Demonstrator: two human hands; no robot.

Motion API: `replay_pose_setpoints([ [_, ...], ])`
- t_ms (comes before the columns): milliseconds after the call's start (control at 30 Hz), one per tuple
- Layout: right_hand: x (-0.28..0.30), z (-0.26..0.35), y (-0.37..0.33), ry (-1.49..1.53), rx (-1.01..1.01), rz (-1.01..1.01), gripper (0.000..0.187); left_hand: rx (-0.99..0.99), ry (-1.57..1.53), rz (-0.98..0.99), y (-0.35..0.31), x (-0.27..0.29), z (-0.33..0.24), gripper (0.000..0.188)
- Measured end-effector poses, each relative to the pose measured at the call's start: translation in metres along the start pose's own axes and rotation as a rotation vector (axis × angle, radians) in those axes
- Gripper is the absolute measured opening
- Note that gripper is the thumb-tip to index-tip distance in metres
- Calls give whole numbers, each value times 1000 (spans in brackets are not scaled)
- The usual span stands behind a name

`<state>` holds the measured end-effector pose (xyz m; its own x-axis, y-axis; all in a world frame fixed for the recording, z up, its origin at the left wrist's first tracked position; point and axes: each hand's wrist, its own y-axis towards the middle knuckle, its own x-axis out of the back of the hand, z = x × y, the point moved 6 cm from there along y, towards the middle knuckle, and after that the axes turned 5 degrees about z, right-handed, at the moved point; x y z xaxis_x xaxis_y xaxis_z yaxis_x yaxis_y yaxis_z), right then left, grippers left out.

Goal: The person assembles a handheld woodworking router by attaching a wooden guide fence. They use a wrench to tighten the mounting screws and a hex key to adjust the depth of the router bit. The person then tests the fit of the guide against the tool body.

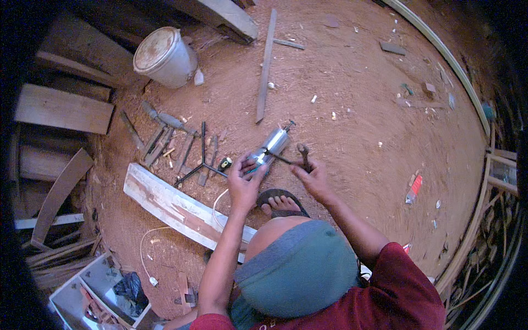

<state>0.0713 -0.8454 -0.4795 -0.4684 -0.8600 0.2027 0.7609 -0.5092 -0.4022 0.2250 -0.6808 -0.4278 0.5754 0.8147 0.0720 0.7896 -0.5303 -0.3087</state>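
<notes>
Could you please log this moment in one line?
left hand: holds silver tool; right hand: holds dark tool; nearby: black Y-shaped tool

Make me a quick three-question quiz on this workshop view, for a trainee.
1. Which of the person's hands grips the silver tool?
A) left
B) right
C) neither
2. Fill in: the black bag lies inside the ____.
3. True or false: in the picture, the bucket is to the right of the long wooden strip.

Key:
1. A, the left hand.
2. Box.
3. False; the bucket is left of the strip.
</notes>
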Motion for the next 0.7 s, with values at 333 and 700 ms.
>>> replay_pose_setpoints([
  [333,64,16,28,-461,308,-288,21,-192,751,167,5,11,-5,51],
  [700,39,-17,30,-475,212,-320,18,-152,1131,308,70,-47,3,83],
])
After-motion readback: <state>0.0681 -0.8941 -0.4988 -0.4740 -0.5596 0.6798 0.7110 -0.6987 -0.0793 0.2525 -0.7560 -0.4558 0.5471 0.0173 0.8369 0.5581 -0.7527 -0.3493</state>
